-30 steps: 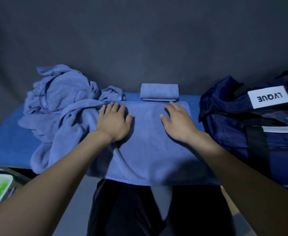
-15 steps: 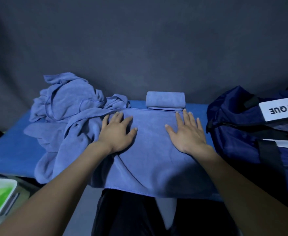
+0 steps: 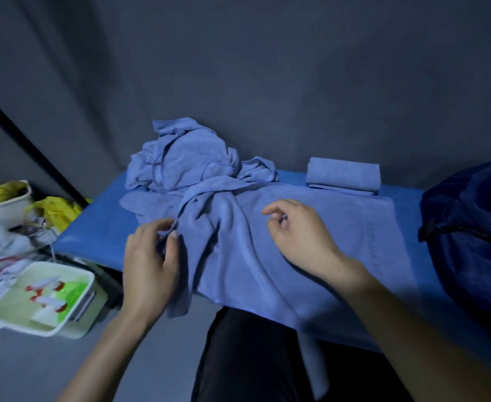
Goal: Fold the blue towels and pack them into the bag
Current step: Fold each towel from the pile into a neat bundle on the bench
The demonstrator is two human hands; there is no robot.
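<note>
The left hand (image 3: 151, 265) pinches a rumpled edge of the blue towel (image 3: 311, 242) spread across the blue table (image 3: 93, 233); the right hand (image 3: 299, 230) hovers above it, fingers loosely curled, seemingly holding nothing; a folded towel (image 3: 343, 176) lies behind; the navy bag (image 3: 470, 233) sits right.
</note>
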